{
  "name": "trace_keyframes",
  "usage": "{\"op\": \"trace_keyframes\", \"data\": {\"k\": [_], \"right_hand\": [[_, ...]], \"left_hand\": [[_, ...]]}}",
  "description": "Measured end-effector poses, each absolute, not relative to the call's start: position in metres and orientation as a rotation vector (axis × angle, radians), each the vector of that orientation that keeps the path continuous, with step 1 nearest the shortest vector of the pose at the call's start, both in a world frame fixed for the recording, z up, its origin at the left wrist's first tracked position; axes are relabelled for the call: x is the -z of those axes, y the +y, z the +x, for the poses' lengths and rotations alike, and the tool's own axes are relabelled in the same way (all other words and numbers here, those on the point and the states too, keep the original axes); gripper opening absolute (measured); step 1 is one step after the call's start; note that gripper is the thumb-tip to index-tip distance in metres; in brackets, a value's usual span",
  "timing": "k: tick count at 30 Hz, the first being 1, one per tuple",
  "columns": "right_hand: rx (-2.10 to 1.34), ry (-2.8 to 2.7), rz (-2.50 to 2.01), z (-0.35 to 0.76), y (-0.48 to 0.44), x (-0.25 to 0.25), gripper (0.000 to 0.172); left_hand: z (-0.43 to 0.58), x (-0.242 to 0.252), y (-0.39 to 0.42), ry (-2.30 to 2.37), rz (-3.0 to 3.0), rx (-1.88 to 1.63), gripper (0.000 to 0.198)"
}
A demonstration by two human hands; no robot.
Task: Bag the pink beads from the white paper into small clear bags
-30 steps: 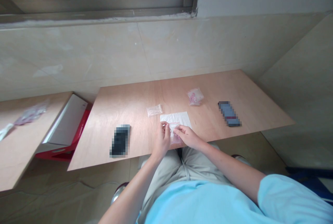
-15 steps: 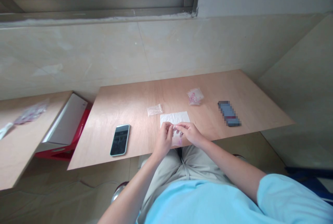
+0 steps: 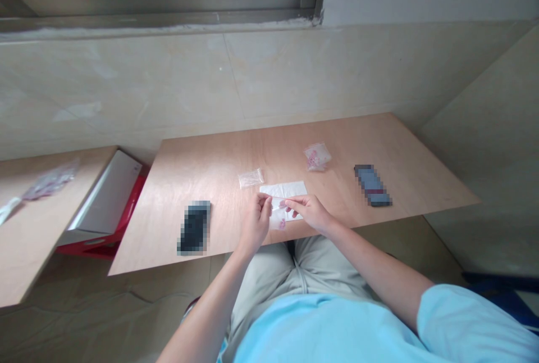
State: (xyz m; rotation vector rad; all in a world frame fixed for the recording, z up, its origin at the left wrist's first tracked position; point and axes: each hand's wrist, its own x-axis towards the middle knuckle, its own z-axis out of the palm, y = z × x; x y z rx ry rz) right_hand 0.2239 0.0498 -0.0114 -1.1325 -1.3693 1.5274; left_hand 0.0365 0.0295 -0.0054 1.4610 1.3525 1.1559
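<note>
Between my hands hangs a small clear plastic bag [image 3: 278,218] with something pink near its bottom. My left hand [image 3: 256,216] is closed, thumb and fingers pinching the left end of the bag's top edge. My right hand [image 3: 309,210] pinches the other end, so the edge runs straight across. Under and behind the bag lies a white sheet [image 3: 290,187], partly hidden by my hands. What exactly is inside the bag is too small to tell.
A flat clear packet [image 3: 251,178] lies behind my left hand. Several little bags with pink contents [image 3: 316,157] sit farther back. One phone [image 3: 194,228] is at left, another blurred phone [image 3: 373,185] at right. A second table [image 3: 25,250] holds a purplish plastic bag [image 3: 51,182].
My hands have moved apart, the left one shifting left, and the bag's top edge is now stretched between them. Its body shows more clearly below my fingers.
</note>
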Motion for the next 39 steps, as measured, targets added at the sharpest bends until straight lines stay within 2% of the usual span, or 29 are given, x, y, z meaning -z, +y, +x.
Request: {"op": "trace_keyframes", "data": {"k": [8,11,15,18,20,24,27,31,36,39], "right_hand": [[-1.525,-1.08,-1.2,0.221,0.049,0.016,0.03],[-1.653,-0.956,-1.129,0.215,0.041,0.02,0.03],[-1.78,-1.07,-1.016,0.209,0.044,0.023,0.033],[-1.615,-1.132,-1.119,0.229,0.082,0.023,0.032],[-1.36,-1.117,-1.227,0.257,0.125,0.021,0.03],[-0.953,-1.16,-1.456,0.323,0.214,0.016,0.028],[-0.683,-1.439,-1.741,0.352,0.249,0.019,0.02],[-0.598,-1.564,-1.819,0.36,0.252,0.032,0.012],[-0.44,-1.509,-1.844,0.367,0.234,0.038,0.03],[-0.447,-1.406,-1.771,0.373,0.216,0.032,0.033]], "left_hand": [[0.042,0.008,0.026,1.278,1.252,-1.156,0.027],[0.046,0.007,0.024,1.252,1.186,-1.173,0.028],[0.046,0.005,0.025,1.228,1.082,-1.2,0.032],[0.042,0.006,0.03,1.233,1.05,-1.197,0.041],[0.038,0.007,0.032,1.254,1.054,-1.208,0.045],[0.035,0.012,0.036,1.282,1.049,-1.195,0.047],[0.035,0.017,0.037,1.271,1.062,-1.186,0.044],[0.032,0.019,0.036,1.321,1.154,-1.13,0.036],[0.017,0.01,0.041,1.451,1.477,-0.983,0.026],[-0.003,0.007,0.056,1.542,1.643,-0.912,0.022]]}}
